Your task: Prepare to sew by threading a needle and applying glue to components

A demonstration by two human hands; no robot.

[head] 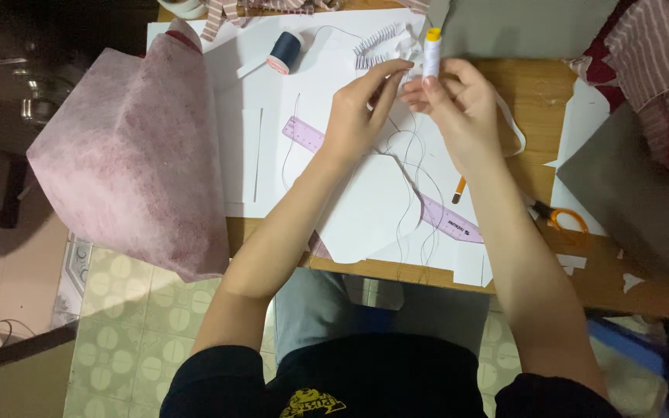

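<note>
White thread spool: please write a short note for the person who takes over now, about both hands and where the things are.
Right hand holds the white thread spool upright above the table.
Left hand pinches the thread end beside it.
Loose thread hangs onto the white paper; purple ruler beneath, navy spool behind, orange scissors right.
Done: thread pulled off.
Left: not cut yet.

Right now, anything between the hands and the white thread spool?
Nothing visible. The right hand already holds the white spool upright, and the left hand pinches at the thread beside it. Loose thread hangs below onto the white paper, clear of the grip.
</note>
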